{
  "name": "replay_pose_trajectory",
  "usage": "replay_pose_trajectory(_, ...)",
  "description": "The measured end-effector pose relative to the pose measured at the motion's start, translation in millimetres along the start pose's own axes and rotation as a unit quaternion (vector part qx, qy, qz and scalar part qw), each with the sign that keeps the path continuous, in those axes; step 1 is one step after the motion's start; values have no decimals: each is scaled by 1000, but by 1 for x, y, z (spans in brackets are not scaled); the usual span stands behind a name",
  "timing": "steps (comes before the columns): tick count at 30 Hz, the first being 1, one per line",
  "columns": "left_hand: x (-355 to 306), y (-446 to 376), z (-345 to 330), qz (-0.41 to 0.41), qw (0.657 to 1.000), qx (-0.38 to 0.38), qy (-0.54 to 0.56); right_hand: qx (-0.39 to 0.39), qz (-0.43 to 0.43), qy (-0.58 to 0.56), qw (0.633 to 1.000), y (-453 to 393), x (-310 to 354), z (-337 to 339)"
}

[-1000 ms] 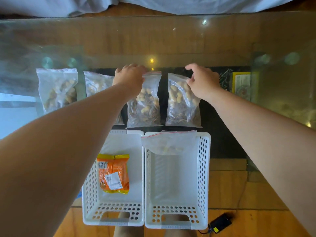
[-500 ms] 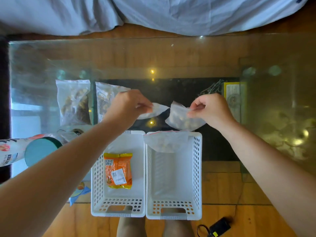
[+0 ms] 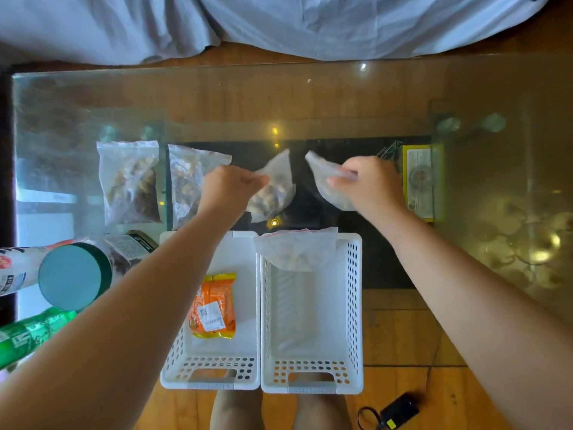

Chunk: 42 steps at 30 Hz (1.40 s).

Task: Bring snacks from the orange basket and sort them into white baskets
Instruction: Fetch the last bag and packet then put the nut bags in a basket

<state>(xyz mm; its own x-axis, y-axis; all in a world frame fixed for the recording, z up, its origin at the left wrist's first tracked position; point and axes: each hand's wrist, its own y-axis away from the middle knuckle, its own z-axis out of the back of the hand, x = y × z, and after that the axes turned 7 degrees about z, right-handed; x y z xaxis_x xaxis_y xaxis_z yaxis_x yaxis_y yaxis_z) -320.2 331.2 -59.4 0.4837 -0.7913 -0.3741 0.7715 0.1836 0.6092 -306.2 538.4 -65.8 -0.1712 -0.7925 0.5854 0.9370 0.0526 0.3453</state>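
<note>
Head view: to the left of my left hand (image 3: pixel 231 189) two clear zip bags of nuts (image 3: pixel 130 181) lie flat on the glass table (image 3: pixel 310 97), unsorted. That hand pinches a third clear nut bag (image 3: pixel 274 189) by its top edge so it hangs; my right hand (image 3: pixel 369 184) grips another (image 3: pixel 325 178) likewise, both lifted just beyond the two white perforated baskets (image 3: pixel 355 305), probably ready to drop in
</note>
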Motion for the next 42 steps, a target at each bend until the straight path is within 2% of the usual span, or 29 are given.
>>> replay_pose_trajectory(3, -7, 8, -4, -22, 997, 48, -47, 98, 40, -8, 994, 9, -1, -8)
replay_pose_trajectory(4, -6, 6, 0, -15, 999, 33, -35, 74, 24, -17, 997, 8, -7, -5)
replay_pose_trajectory(7, 1, -1, 12, 18, 997, -48, 51, -154, -88, -64, 982, 5, -26, 13)
replay_pose_trajectory(8, 1, 1, 12, 19, 998, -38, 53, -194, -95, -61, 975, 6, -29, 16)
replay_pose_trajectory(10, -4, 10, 7, 3, 1000, 22, 20, -159, -43, -37, 986, 10, -23, 14)
replay_pose_trajectory(12, -9, 19, 2, -25, 999, 43, -4, -102, 26, 1, 994, 16, -12, 9)
replay_pose_trajectory(14, -8, 21, 5, -50, 999, 16, 5, -122, 55, 25, 991, 20, -5, 17)
replay_pose_trajectory(16, -6, 22, 10, -75, 997, -16, 20, -178, 71, 22, 981, 23, -1, 29)
replay_pose_trajectory(18, -6, 24, 11, -104, 994, -25, 21, -201, 79, 10, 976, 27, 2, 36)
replay_pose_trajectory(20, -5, 23, 8, -107, 994, -19, -5, -165, 69, 15, 984, 29, 4, 32)
replay_pose_trajectory(23, -1, 16, 1, -62, 997, -1, -49, -101, 26, -2, 995, 22, -1, 19)
replay_pose_trajectory(25, -2, 15, -1, -58, 998, -4, -37, -84, 10, -12, 996, 18, -4, 11)
replay_pose_trajectory(31, -5, 43, 14, -151, 987, -58, -14, -161, 32, 3, 986, 40, 1, 21)
replay_pose_trajectory(37, -12, 106, 68, -277, 950, -140, -24, -248, 32, -37, 968, 96, 17, 53)
replay_pose_trajectory(42, -11, 163, 92, -304, 942, -142, -26, -267, 23, -47, 962, 148, 35, 70)
